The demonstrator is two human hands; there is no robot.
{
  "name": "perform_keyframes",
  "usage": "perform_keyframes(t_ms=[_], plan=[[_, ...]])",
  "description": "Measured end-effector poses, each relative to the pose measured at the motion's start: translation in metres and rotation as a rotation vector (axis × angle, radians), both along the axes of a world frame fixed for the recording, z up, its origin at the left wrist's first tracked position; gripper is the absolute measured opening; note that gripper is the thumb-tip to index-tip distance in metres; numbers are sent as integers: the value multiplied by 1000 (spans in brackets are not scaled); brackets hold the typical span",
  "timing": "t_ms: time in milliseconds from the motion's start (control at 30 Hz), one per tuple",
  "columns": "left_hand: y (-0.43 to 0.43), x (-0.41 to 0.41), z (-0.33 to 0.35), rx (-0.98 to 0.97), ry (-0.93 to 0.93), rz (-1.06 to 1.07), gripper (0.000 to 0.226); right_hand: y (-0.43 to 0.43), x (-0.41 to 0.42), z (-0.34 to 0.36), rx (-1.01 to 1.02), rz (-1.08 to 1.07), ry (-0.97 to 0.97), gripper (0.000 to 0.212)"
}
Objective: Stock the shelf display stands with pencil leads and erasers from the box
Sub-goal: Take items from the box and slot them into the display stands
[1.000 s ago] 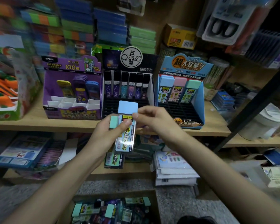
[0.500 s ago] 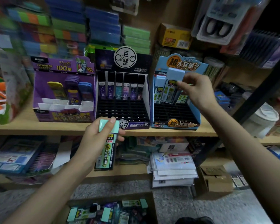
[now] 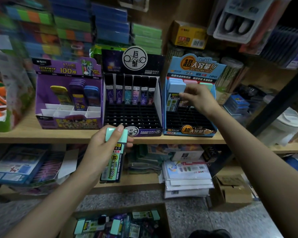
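Tubes, six in black stand; one case in left hand.

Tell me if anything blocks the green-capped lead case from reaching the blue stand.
Only the right hand, holding a blue-capped case at the blue stand's back row. Its front slots lie open to the green-capped case in the left hand.
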State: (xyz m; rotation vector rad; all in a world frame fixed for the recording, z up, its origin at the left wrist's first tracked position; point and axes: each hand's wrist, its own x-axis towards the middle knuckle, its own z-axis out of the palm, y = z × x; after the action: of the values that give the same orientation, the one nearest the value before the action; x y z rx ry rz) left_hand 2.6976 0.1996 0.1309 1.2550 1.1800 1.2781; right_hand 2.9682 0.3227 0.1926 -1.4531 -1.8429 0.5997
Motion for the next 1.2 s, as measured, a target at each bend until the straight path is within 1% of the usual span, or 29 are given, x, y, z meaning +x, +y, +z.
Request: perform_keyframes(t_ms=[33, 67, 100, 167, 233, 300, 333, 400, 467, 533, 633, 667, 700, 767, 867, 900, 967, 1033, 1067, 1200], plan=[[0, 0, 0, 7, 13, 7, 37, 2, -1, -4, -25, -29, 19, 11], [0, 0, 0, 9, 25, 15, 39, 2, -3, -8, -29, -73, 15, 14], [0, 0, -1, 6, 35, 26, 40, 3, -4, -11, -1, -124, -31, 17], [-1, 0, -2, -7, 51, 52, 39, 1, -7, -15, 113, -223, -240, 21], [-2, -1, -2, -27, 45, 60, 41, -4, -10, -18, 157, -286, -422, 26], [-2, -3, -1, -44, 30, 48, 43, -15, -13, -18, 149, -361, -493, 29], [-3, -4, 1, -50, 21, 48, 44, -23, -16, -16, 162, -411, -493, 31], [-2, -8, 3, -53, -13, 56, 40, -44, -24, -12, 206, -444, -410, 34], [-2, -11, 5, -60, -57, 59, 32, -70, -39, -9, 185, -311, -276, 34], [-3, -13, 7, -69, -89, 56, 24, -97, -63, -7, 52, -117, -107, 28], [-5, -11, 11, -44, -120, 68, 22, -128, -101, -10, -251, 131, 292, 11], [-6, -8, 12, -22, -123, 67, 22, -133, -111, -13, -314, 176, 386, 7], [-7, -5, 14, 2, -121, 56, 23, -136, -118, -15, -331, 198, 423, 5], [-7, 4, 16, 32, -119, 12, 24, -140, -124, -17, -282, 189, 407, 6], [-2, 22, 20, 24, -123, -88, 28, -141, -111, -10, -214, 156, 399, 6], [3, 29, 24, 33, -93, -115, 30, -141, -100, -6, -204, 138, 395, 6], [18, 42, 30, 94, 33, -140, 33, -137, -74, 3, -164, 66, 347, 6], [38, 57, 34, 152, 203, -101, 26, -131, -43, 14, -85, -26, 300, 4], [47, 66, 33, 170, 304, -57, 27, -126, -27, 20, -41, -70, 300, 4], [70, 102, 22, 188, 838, 149, 60, -98, 31, 33, 49, -241, 289, 7]])
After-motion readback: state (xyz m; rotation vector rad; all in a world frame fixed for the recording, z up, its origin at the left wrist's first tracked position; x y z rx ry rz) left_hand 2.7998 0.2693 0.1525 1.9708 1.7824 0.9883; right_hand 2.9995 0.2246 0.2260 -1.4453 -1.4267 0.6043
